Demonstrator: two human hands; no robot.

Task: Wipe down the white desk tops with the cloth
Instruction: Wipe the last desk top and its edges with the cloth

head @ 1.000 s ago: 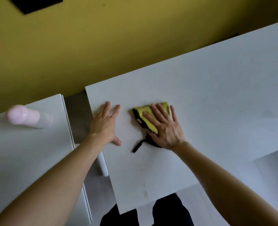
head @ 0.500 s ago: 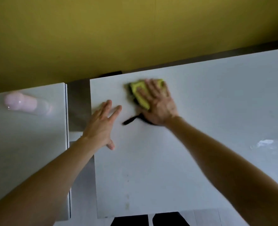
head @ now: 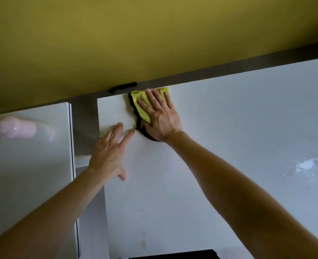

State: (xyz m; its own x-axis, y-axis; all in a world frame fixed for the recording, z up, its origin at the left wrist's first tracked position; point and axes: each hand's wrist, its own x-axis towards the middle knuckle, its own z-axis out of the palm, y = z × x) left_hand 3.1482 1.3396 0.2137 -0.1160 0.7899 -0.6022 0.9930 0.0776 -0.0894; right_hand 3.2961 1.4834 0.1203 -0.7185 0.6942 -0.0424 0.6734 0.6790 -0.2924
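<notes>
Right hand (head: 162, 116) and folded yellow microfibre cloth with black edging (head: 141, 103) have advanced to the far edge of the white desk top (head: 229, 128), near its far-left corner.
The cloth lies flat beneath the straight, spread fingers of the right hand, which presses it down; its black border trails toward the left hand (head: 109, 154). That hand rests palm-down with fingers extended and grasps nothing, beside the left edge. A blurred pink rounded object (head: 14, 128) sits on the neighbouring white desk top (head: 33, 174).
</notes>
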